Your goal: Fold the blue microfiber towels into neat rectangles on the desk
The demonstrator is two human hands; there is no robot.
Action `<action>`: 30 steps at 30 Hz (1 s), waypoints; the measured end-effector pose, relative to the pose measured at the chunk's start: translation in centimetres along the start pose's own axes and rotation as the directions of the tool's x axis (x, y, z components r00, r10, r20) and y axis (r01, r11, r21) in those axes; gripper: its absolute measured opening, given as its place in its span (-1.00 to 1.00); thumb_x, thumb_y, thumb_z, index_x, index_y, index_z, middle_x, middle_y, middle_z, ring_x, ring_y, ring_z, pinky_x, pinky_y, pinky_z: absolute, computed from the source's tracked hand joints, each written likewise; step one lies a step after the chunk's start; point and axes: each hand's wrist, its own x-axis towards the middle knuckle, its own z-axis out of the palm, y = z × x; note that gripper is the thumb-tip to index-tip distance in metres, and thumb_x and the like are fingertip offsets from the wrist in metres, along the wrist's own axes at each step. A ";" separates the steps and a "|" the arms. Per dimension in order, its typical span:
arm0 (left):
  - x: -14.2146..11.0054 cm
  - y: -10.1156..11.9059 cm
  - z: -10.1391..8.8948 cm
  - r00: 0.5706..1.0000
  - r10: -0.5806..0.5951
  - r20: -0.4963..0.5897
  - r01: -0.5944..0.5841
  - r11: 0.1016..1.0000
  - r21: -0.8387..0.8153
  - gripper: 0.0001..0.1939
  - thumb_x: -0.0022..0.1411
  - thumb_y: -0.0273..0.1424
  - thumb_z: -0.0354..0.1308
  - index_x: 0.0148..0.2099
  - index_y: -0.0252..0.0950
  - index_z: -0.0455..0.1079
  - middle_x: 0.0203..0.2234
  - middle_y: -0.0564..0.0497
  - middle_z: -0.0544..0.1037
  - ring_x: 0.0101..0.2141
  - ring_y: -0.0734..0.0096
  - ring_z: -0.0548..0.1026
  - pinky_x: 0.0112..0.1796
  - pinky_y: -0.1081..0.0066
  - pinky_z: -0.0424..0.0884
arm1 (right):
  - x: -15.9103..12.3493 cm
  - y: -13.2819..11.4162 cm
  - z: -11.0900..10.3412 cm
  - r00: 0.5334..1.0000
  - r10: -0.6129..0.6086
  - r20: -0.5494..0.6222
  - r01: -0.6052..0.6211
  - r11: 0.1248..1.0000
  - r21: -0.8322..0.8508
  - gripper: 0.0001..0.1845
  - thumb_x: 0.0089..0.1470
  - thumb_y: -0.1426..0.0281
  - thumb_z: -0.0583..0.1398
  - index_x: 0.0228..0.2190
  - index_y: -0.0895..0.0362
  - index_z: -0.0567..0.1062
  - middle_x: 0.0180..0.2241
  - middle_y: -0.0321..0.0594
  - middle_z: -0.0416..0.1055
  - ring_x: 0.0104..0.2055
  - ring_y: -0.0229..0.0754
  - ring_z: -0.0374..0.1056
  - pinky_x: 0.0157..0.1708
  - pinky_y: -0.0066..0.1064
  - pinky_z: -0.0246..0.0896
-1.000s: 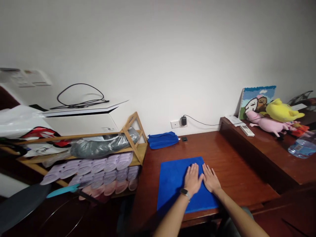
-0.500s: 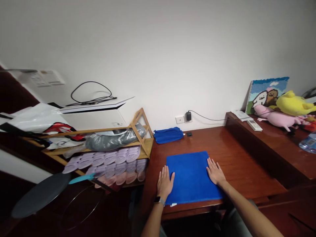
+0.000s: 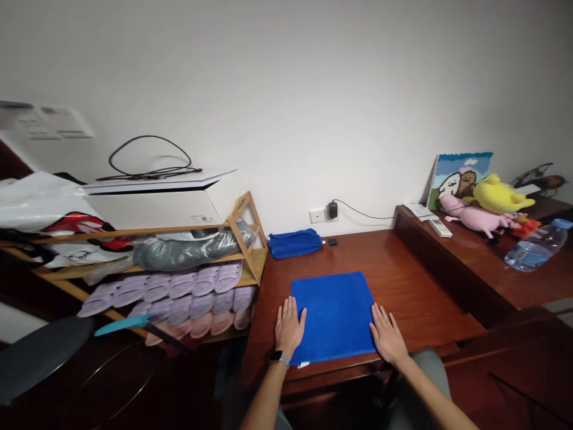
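A blue cloth point(image 3: 333, 316) lies spread flat near the front edge of the brown wooden desk point(image 3: 416, 286), with a small white tag at its near left corner. My left hand point(image 3: 289, 327) rests flat at its left edge, fingers stretched and thumb on the cloth; a watch is on that wrist. On the opposite side my right hand point(image 3: 388, 335) lies flat with fingers out, at the lower part of the right edge. Neither hand grips anything. A second blue cloth point(image 3: 295, 243), bunched up, sits at the back left of the desk by the wall.
Left of the desk stands a wooden rack point(image 3: 259, 263) with several lilac and pink slippers point(image 3: 174, 285) and a white box point(image 3: 156, 208). The raised right side holds a remote point(image 3: 439, 228), plush toys point(image 3: 474, 218) and a water bottle point(image 3: 537, 248). A black plug point(image 3: 332, 209) sits in the wall socket.
My right hand has slid down along the cloth's right edge, toward me. My left hand stays at the left edge. The view has turned right, showing the whole bottle.
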 end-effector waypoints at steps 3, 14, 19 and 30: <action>-0.2 3.2 -0.7 0.995 0.102 -0.018 -0.102 0.994 -0.038 -0.30 0.54 -0.08 -0.33 0.54 -0.33 -0.04 0.44 -0.16 0.20 0.44 0.14 0.08 0.41 0.02 0.01 | 0.2 -0.3 -0.4 1.000 -0.001 -0.004 0.001 1.000 0.017 -0.28 0.41 0.07 -0.26 0.47 0.04 -0.08 0.50 -0.31 -0.11 0.54 -0.08 -0.25 0.49 -0.03 -0.34; -3.7 20.3 2.2 0.894 0.430 0.126 -0.379 0.876 -0.298 -0.31 0.54 -0.07 -0.34 0.55 -0.25 -0.08 0.47 -0.08 0.10 0.45 0.20 0.03 0.42 0.03 0.03 | 0.1 -0.1 -0.7 0.998 -0.022 0.056 0.023 1.000 -0.018 -0.28 0.39 0.16 -0.25 0.47 0.10 -0.06 0.50 -0.31 -0.16 0.55 -0.08 -0.30 0.49 -0.03 -0.38; -4.5 9.0 1.5 0.981 0.164 0.104 -0.152 0.982 -0.112 -0.28 0.53 -0.01 -0.30 0.55 -0.28 -0.05 0.45 -0.15 0.15 0.44 0.09 0.08 0.39 -0.03 0.07 | 0.2 -0.1 -0.4 1.000 -0.005 0.017 0.005 1.000 -0.005 -0.26 0.41 0.09 -0.27 0.47 0.12 -0.06 0.49 -0.29 -0.12 0.54 -0.10 -0.26 0.49 -0.04 -0.37; -6.9 -0.2 0.4 0.998 0.045 0.038 -0.045 0.999 -0.004 -0.27 0.54 -0.02 -0.30 0.55 -0.34 -0.08 0.46 -0.15 0.13 0.43 0.11 0.10 0.38 0.02 0.11 | 0.5 0.0 -0.8 0.999 0.001 0.037 -0.001 1.000 0.002 -0.26 0.41 0.09 -0.25 0.47 0.12 -0.04 0.49 -0.23 -0.09 0.53 -0.09 -0.20 0.47 -0.03 -0.26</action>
